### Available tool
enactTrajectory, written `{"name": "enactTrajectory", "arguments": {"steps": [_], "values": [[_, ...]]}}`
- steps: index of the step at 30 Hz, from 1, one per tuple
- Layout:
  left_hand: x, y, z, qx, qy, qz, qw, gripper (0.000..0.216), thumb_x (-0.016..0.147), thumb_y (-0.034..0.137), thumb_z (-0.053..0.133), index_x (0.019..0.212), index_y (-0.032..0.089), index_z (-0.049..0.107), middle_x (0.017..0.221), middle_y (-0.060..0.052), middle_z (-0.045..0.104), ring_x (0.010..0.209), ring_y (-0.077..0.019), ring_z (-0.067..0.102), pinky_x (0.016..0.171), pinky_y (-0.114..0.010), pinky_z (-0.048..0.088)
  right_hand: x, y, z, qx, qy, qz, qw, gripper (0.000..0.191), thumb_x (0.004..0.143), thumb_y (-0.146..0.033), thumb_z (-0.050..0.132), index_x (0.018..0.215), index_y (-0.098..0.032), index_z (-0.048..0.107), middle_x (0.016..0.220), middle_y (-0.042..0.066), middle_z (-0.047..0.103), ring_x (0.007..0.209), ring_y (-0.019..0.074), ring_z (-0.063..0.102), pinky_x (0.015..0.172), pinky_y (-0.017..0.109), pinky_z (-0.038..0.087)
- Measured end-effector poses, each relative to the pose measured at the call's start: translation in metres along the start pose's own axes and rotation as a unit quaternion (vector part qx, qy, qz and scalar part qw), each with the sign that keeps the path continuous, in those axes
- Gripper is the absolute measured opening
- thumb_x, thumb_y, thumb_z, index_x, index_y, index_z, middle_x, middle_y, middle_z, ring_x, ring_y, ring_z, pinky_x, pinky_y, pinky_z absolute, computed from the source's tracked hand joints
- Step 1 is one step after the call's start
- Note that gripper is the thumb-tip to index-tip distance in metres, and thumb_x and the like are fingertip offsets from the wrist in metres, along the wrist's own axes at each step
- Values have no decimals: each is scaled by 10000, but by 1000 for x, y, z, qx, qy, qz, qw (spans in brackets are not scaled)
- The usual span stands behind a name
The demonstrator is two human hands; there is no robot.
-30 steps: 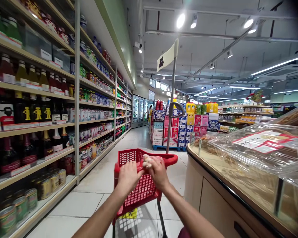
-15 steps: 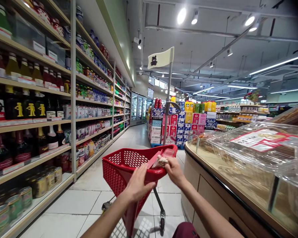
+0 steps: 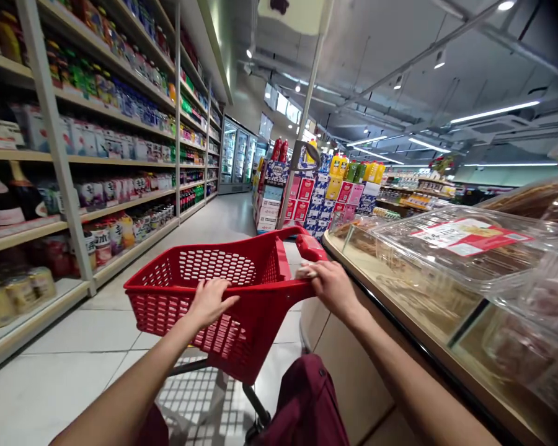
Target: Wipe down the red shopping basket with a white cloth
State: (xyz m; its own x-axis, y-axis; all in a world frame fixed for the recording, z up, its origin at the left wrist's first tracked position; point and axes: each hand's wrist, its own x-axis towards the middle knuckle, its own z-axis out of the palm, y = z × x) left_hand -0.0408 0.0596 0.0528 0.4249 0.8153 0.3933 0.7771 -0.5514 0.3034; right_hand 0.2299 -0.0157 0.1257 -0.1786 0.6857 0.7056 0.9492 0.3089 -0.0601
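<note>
A red plastic shopping cart (image 3: 177,297) with a perforated basket stands right in front of me, turned so its side faces me. My left hand (image 3: 209,303) rests on the near side rim, fingers stretched out over the edge and thumb apart. At the handle end, my right hand (image 3: 337,288) is closed around the cart's red rim. A small crumpled whitish thing, perhaps tissue (image 3: 305,271), shows at its fingertips. The basket's visible inside is red plastic; its bottom is partly hidden by the near wall. A grey pole (image 3: 302,118) rises behind the handle end.
Drink shelves (image 3: 121,158) line the left side. A curved counter (image 3: 400,322) with clear plastic food boxes (image 3: 446,248) runs close along the right. Stacked drink cartons (image 3: 302,198) stand ahead, and glass-door coolers (image 3: 237,155) are farther back. Tiled floor (image 3: 167,248) leads between.
The cart has swung its basket to the left and looks closer. My left hand has moved left along the rim; my right hand remains at the handle end. The view has shifted forward.
</note>
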Motion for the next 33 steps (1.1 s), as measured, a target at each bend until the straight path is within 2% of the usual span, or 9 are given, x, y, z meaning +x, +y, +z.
{"name": "enactTrajectory", "arguments": {"steps": [3, 7, 14, 19, 21, 23, 25, 28, 33], "values": [[3, -10, 11, -5, 30, -8, 1000, 252, 791, 369, 450, 949, 207, 561, 1121, -75, 581, 1114, -246, 443, 977, -499, 183, 3, -14, 34, -17, 38, 37, 998, 297, 762, -126, 430, 971, -193, 630, 973, 80, 628, 946, 198, 531, 895, 373, 370], [10, 11, 26, -26, 41, -27, 998, 223, 793, 292, 441, 970, 234, 563, 1145, -52, 585, 1134, -239, 437, 977, -503, 172, 3, -43, 84, 6, -8, -60, 998, 355, 802, -126, 408, 1114, -209, 556, 1094, 69, 598, 1052, 183, 494, 963, 374, 310], [24, 33, 40, -28, 35, -64, 997, 273, 770, 234, 422, 979, 238, 598, 1168, -69, 580, 1137, -259, 454, 977, -479, 200, 2, 36, 53, -34, 94, 112, 989, 393, 766, -100, 383, 1090, -219, 572, 1152, 89, 558, 1136, 215, 441, 985, 468, 263], [31, 30, 45, -58, 15, -71, 996, 330, 748, 218, 406, 1019, 195, 592, 1189, -104, 561, 1154, -267, 445, 988, -488, 204, 20, -28, 80, 164, 42, 70, 983, 305, 749, -122, 425, 943, -243, 627, 1011, 59, 621, 992, 181, 531, 909, 377, 381], [32, 35, 43, -148, 16, -77, 986, 383, 747, 255, 413, 1101, 187, 543, 1232, -103, 525, 1181, -261, 418, 1008, -473, 201, 26, -58, 88, 291, 56, 137, 945, 322, 739, -139, 422, 988, -240, 600, 1035, 47, 613, 969, 163, 548, 878, 332, 415], [34, 47, 40, -292, 32, -88, 952, 480, 765, 336, 414, 1222, 190, 428, 1314, -89, 439, 1225, -240, 363, 1014, -431, 236, 28, -74, 86, 430, 94, 254, 861, 348, 736, -164, 390, 1031, -233, 561, 1054, 38, 611, 950, 151, 565, 851, 306, 439], [39, 64, 35, -442, 41, -94, 891, 582, 760, 422, 437, 1281, 186, 327, 1358, -87, 376, 1241, -226, 339, 990, -374, 301, 25, -77, 77, 545, 115, 341, 757, 332, 723, -201, 384, 1009, -229, 550, 996, 25, 635, 891, 149, 591, 806, 295, 463], [49, 91, 25, -590, -7, -95, 802, 541, 683, 427, 543, 1136, 143, 455, 1161, -115, 555, 1057, -247, 519, 864, -333, 420, 14, -69, 61, 637, 113, 404, 646, 238, 674, -261, 464, 877, -206, 576, 802, 11, 658, 745, 156, 611, 700, 283, 490], [63, 116, 18, -599, 72, -147, 784, 208, 566, 273, 632, 720, 173, 534, 626, 41, 574, 616, -137, 553, 595, -230, 438, -14, -53, 41, 676, 60, 457, 576, 377, 621, -387, 633, 938, -194, 567, 838, 29, 647, 711, 165, 612, 599, 283, 495]]}}
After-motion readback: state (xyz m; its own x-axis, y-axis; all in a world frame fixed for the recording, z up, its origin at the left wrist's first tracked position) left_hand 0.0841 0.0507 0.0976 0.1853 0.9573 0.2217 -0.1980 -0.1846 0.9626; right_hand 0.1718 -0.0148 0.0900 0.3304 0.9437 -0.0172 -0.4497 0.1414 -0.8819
